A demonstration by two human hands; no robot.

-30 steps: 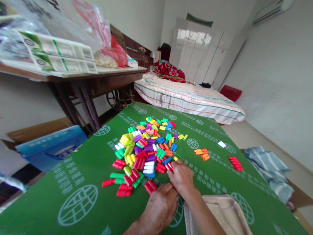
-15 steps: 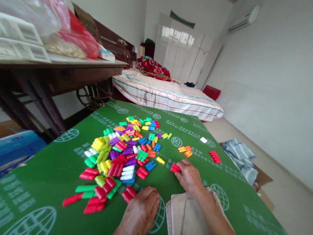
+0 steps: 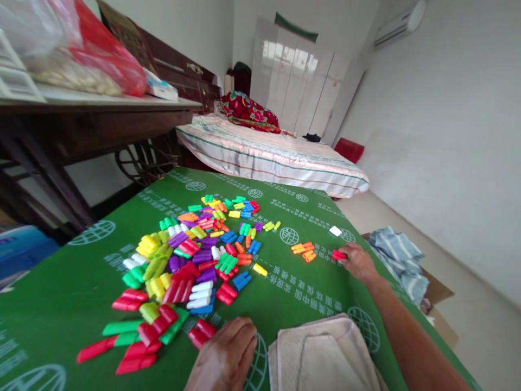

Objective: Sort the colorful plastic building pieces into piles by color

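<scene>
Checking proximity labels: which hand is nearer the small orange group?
Right. The right hand sits just right of the orange group, touching red pieces; the left hand rests far off by the towel, at the near edge.

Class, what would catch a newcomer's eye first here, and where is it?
A heap of bright multicoloured plastic pieces sprawls across the middle of the green printed board. The right hand touches a small red plastic group near the board's right edge, while the left hand rests at the near edge beside a beige folded towel.

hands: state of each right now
left hand: curled palm-down on green table cover, holding unclear
right hand: fingertips on small red plastic pieces, grip unclear
</scene>
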